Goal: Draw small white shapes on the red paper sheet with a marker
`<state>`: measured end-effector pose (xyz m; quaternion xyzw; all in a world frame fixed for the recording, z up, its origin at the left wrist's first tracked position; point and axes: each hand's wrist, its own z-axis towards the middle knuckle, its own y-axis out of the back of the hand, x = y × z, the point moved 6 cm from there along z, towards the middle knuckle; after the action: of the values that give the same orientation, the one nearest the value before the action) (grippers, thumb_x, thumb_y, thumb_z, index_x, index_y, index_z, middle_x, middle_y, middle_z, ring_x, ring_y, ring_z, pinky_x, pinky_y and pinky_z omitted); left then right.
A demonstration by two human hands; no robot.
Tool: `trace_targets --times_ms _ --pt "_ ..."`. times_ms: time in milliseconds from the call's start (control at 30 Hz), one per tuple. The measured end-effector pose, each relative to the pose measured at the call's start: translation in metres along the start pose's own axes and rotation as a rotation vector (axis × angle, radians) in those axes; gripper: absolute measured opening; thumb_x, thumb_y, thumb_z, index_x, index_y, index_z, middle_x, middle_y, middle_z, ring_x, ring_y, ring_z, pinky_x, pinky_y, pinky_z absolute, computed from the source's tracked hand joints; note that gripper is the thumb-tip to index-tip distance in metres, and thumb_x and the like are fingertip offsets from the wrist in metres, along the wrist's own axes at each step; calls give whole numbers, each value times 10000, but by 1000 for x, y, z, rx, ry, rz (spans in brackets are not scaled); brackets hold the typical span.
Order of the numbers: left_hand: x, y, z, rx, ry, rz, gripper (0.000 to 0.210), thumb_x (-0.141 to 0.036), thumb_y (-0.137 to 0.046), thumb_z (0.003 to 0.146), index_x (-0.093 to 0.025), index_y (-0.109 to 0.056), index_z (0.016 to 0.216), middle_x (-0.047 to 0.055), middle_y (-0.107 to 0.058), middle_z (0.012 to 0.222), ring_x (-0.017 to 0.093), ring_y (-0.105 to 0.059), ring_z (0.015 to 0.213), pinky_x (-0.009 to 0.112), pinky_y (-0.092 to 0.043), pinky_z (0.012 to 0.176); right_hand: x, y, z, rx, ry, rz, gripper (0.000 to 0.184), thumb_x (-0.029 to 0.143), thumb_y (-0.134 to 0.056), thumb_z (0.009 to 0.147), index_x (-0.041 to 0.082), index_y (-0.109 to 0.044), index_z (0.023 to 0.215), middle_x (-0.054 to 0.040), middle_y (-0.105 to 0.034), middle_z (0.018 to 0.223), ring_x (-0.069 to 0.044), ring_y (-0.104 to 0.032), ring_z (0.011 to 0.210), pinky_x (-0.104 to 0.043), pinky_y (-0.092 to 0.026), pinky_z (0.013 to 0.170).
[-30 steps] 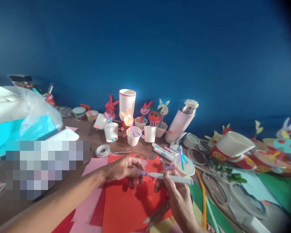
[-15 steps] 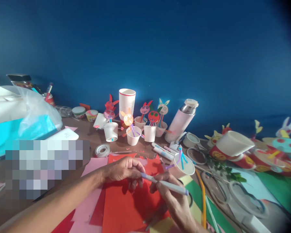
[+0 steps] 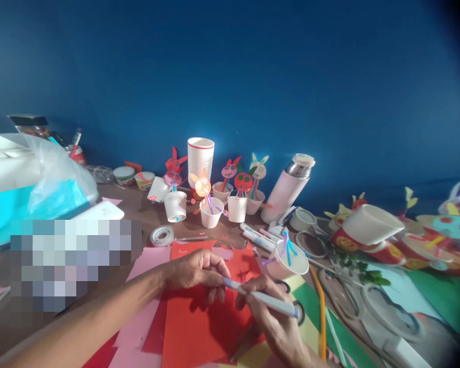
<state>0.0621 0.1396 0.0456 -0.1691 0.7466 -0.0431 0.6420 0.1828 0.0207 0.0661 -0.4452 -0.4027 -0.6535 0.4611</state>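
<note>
My right hand [image 3: 270, 312] grips a marker [image 3: 274, 301] with a white barrel and lavender ends, held at a slant. Its left end meets the fingertips of my left hand [image 3: 201, 273], which are pinched together; whether they grip the marker's end or some small piece is hidden. Both hands are above a red paper sheet [image 3: 199, 327], which lies over pink paper [image 3: 132, 327]. Beneath my right hand are scissors, partly covered, with a dark handle loop [image 3: 301, 313] showing.
Behind the hands stand small paper cups [image 3: 211, 214] with paper animal faces, a stack of tall cups [image 3: 200, 158] and a leaning pink flask [image 3: 285, 197]. A tape roll [image 3: 162, 236], markers [image 3: 258, 239] and a cup with pipe cleaners [image 3: 289, 263] are close by. Cables lie right.
My hands stay almost where they were, with the marker's left end still at my left fingertips. The view has shifted very slightly.
</note>
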Motion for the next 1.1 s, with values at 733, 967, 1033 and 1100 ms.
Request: trace_targets --times_ms 733,967,1033,1100 --pt "-26 6 1 -211 -40 365 462 -582 -590 913 -136 -652 1014 61 -691 809 133 -597 567 245 -440 540 10 5 7 -95 141 -128 188 301 -540 1011 240 -698 927 -2 -752 796 -133 -704 703 -182 -560 688" --pt "-56 -57 -21 -426 -359 1119 374 -318 -441 1015 -199 -480 662 -40 -455 589 113 -405 517 299 -276 514 7 11 7 -299 247 -173 197 312 -509 1045 298 -666 1163 -8 -778 977 -121 -742 769 -167 -600 724" --pt "-27 -102 -30 -402 -633 1610 374 -349 -484 985 -206 -565 649 -11 -572 586 153 -519 497 337 -352 493 3 8 5 -271 259 -217 193 316 -491 1051 286 -659 1141 -17 -774 980 -139 -744 800 -193 -603 744" --pt "5 -124 -45 -699 -795 1788 338 -128 -452 963 -192 -654 699 -3 -687 652 142 -606 510 318 -477 568 1 6 2 -215 282 -343 198 280 -474 1052 267 -647 1148 -32 -767 976 -161 -743 839 -225 -596 772"
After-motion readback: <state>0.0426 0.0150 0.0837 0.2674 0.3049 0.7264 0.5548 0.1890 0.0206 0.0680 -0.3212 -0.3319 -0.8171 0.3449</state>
